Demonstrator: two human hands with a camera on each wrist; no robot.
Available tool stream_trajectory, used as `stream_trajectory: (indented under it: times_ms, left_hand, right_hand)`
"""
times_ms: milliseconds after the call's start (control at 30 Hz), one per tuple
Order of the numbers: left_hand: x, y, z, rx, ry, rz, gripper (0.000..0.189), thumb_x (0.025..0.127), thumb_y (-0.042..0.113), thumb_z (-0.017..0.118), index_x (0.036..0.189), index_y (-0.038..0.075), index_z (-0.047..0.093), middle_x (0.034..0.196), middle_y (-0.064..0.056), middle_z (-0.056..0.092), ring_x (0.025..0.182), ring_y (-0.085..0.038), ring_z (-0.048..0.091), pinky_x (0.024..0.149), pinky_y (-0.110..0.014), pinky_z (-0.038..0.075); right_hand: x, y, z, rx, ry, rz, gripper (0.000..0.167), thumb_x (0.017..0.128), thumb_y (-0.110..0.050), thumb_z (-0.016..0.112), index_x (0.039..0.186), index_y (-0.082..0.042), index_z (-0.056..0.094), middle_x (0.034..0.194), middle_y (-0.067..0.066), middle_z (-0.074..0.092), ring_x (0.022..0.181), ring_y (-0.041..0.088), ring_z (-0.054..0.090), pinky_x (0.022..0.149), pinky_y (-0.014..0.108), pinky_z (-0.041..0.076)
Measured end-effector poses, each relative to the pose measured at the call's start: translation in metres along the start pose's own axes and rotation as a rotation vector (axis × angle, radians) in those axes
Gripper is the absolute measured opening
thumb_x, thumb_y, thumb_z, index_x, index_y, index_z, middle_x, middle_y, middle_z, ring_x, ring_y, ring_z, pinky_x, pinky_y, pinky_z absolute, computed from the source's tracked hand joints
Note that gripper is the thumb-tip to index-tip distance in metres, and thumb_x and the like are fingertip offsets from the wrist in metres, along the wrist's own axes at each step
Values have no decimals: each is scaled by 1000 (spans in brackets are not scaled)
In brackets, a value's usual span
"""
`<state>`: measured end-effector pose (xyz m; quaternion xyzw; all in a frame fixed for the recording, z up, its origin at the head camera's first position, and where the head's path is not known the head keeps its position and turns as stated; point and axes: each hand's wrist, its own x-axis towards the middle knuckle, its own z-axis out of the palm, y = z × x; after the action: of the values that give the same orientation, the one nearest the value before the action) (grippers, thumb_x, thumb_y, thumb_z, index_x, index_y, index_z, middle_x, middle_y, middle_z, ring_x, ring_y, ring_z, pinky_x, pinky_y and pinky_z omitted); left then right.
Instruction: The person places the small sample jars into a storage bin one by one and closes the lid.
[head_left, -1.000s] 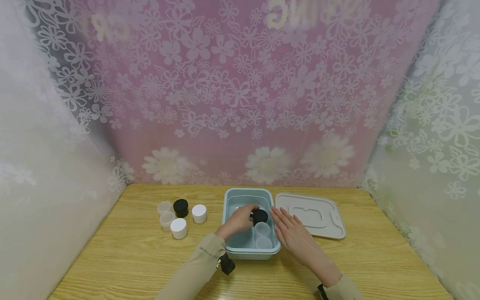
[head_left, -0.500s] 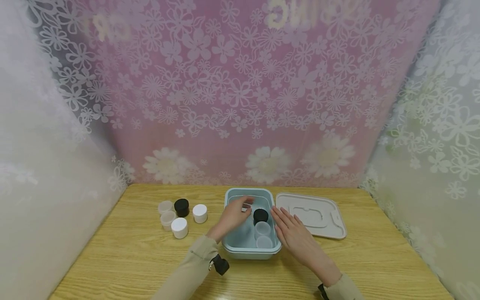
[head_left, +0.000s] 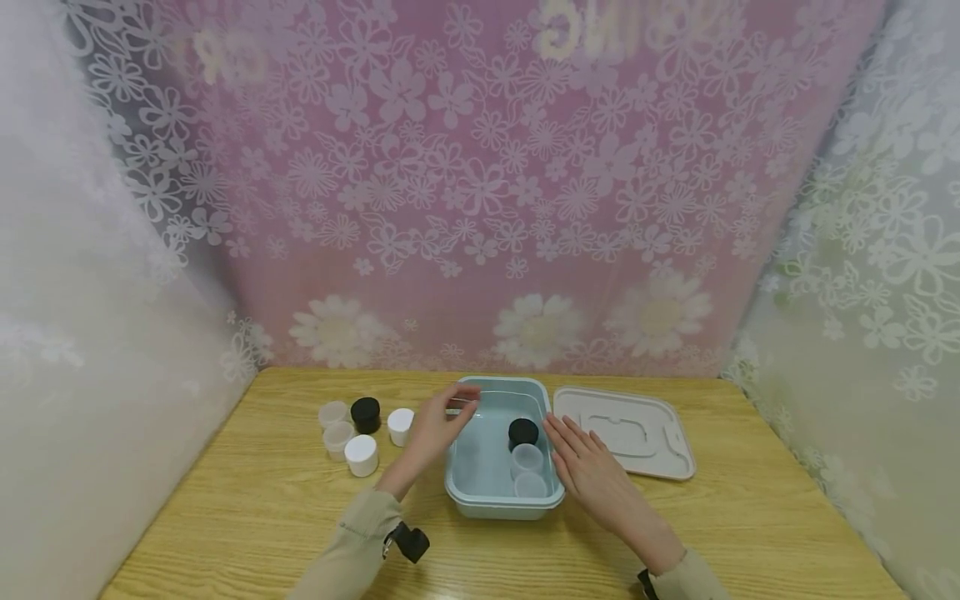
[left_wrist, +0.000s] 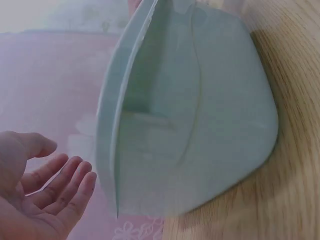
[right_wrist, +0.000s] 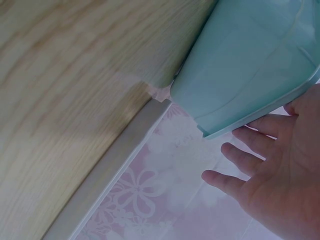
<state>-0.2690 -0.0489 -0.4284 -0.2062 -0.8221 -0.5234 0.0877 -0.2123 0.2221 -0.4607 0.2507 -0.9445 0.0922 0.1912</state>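
A light blue plastic tub (head_left: 480, 502) stands mid-table. Along its right inner side sit a black-lidded jar (head_left: 522, 433) and two translucent cups (head_left: 528, 458). Over the tub's left rim hovers my left hand (head_left: 433, 427), fingers relaxed and holding nothing; the left wrist view shows its bare palm (left_wrist: 45, 205) beside the tub wall. With straight fingers my right hand (head_left: 595, 482) rests against the tub's right rim, its fingertips touching the edge in the right wrist view. Left of the tub are two white jars (head_left: 362, 456), another black jar (head_left: 365, 414) and two translucent cups (head_left: 338, 439).
A pale grey lid (head_left: 626, 433) lies flat on the wooden table (head_left: 247, 500), right of the tub and just beyond my right hand. Behind the table hangs a pink flowered curtain (head_left: 480, 208), with whitish curtain sides at left and right.
My left hand has let go of the black-lidded jar inside the tub and moved left to above the left rim. The right hand stays at the right rim.
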Motion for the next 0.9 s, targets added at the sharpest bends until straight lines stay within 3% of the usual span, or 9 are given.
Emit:
stream_trajectory:
  times_ms: [133,267,500,700,900]
  left_hand:
    - [-7,-4,-14,-13,71,-45,25,104,21,60,126,12,69,117,-7,73,105,-25,70,87,-39,61]
    - [-15,-12,-32,-34,138,-52,27,106,24,56,126,9,69,116,-10,73,104,-29,71,83,-40,62]
    - [-34,-31,-70,38,217,-77,29,106,24,56,126,8,68,117,-12,73,103,-32,70,82,-36,62]
    - [-52,-47,-97,145,246,-156,29,105,24,58,126,6,68,120,-13,71,107,-31,68,88,-45,60]
    - [-66,-59,-111,206,225,-220,24,103,14,62,123,2,67,121,-15,69,112,-33,66,93,-49,58]
  right_hand:
    - [0,-1,-1,4,2,4,49,105,-20,54,151,-4,47,155,11,47,143,35,43,112,61,39]
    - [0,-1,-2,6,4,2,50,105,-19,55,152,-5,47,155,11,47,143,35,43,112,61,39]
    - [0,-1,0,5,-9,7,50,106,-21,53,152,-5,45,156,11,46,144,35,42,112,61,39]
    - [0,0,0,2,-10,8,49,106,-21,53,151,-4,47,155,11,47,143,35,42,112,61,39]
    - [1,0,1,2,-15,10,50,106,-22,52,153,-5,45,156,11,46,144,35,42,113,61,38]
